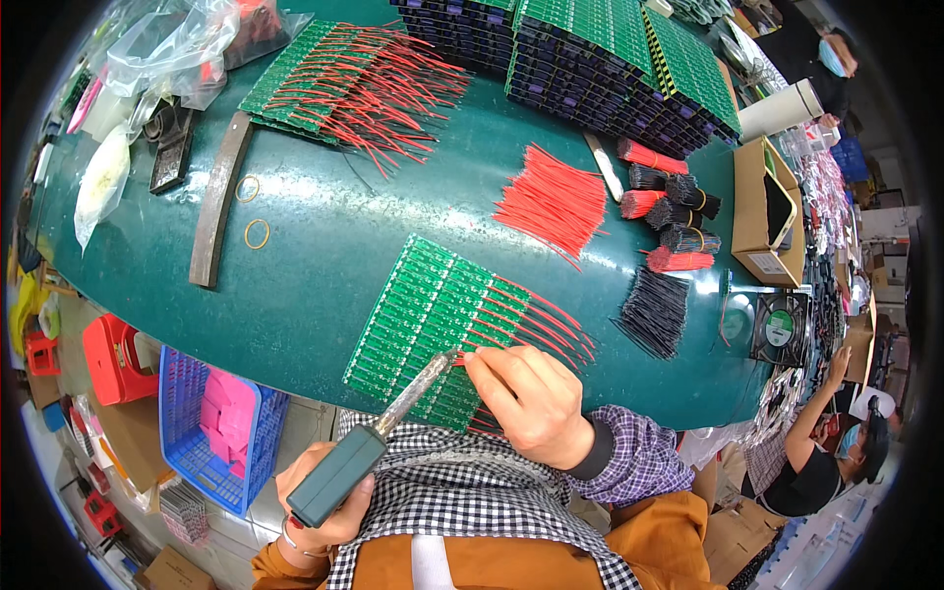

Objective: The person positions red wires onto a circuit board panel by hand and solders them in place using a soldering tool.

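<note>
Your left hand (336,529) is wrapped closed around the handle of a soldering iron (342,474), its shaft pointing to one o'clock. Your right hand (541,408) is partly curled, thumb and index finger nearly together over a red wire (459,361) at the iron's tip. Both hands work at the green circuit board panel (418,300), lying tilted on the counter (324,236) in front of you, with more red wires fanning from its edge toward three o'clock.

Taking that panel as the clock's centre, a blue plastic basket (271,438) stands at eight o'clock, below the counter, with bright pink pieces (226,418) inside. Between two and three o'clock sits an open cardboard box (759,241); something dark shows in it, too hidden to name. Toward ten or eleven o'clock lies a crumpled clear bag (162,54), with red items (258,20) visible in the plastic at its right. At ten o'clock a slim clear bag (103,182) holds something whitish. Loose red wires (556,202) lie at one to two o'clock, and banded red and black bundles (674,214) at two.
</note>
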Tool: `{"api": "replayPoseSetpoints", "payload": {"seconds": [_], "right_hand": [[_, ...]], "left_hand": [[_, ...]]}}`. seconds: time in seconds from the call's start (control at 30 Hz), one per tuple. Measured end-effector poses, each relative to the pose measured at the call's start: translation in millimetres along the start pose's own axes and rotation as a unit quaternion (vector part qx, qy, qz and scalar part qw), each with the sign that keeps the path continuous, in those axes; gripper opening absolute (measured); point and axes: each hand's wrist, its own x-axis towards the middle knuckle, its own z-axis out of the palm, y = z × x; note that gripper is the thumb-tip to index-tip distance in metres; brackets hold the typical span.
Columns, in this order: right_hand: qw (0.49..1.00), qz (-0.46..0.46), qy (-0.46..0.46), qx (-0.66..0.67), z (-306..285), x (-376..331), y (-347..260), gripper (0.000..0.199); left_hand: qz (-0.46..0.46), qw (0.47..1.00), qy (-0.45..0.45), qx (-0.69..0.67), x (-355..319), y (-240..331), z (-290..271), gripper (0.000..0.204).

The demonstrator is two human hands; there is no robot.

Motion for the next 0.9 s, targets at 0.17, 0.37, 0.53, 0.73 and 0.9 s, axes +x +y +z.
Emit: {"api": "replayPoseSetpoints", "payload": {"seconds": [0.17, 0.37, 0.53, 0.73, 0.9], "right_hand": [[1.000, 0.002, -0.001, -0.004, 0.3, -0.4, -0.5, 0.035], [1.000, 0.005, -0.002, -0.010, 0.6, -0.4, -1.3, 0.034], [1.000, 0.005, -0.001, -0.014, 0.3, -0.2, -1.7, 0.033], [1.000, 0.010, -0.002, -0.012, 0.7, 0.1, -2.2, 0.031], [0.999, -0.003, 0.031, -0.014, 1.5, 0.0, -4.1, 0.030]], "left_hand": [[0.012, 1.000, -0.014, 0.004, 3.7, 1.4, -1.9, 0.025], [-0.020, 1.000, -0.012, 0.004, -11.4, -6.0, -2.7, 0.026], [-0.081, 0.996, -0.026, -0.012, -35.1, -23.4, -4.7, 0.029], [-0.073, 0.997, -0.029, -0.011, -35.6, -23.9, -6.0, 0.031], [-0.078, 0.996, -0.037, -0.003, -40.9, -26.0, -6.9, 0.032]]}}
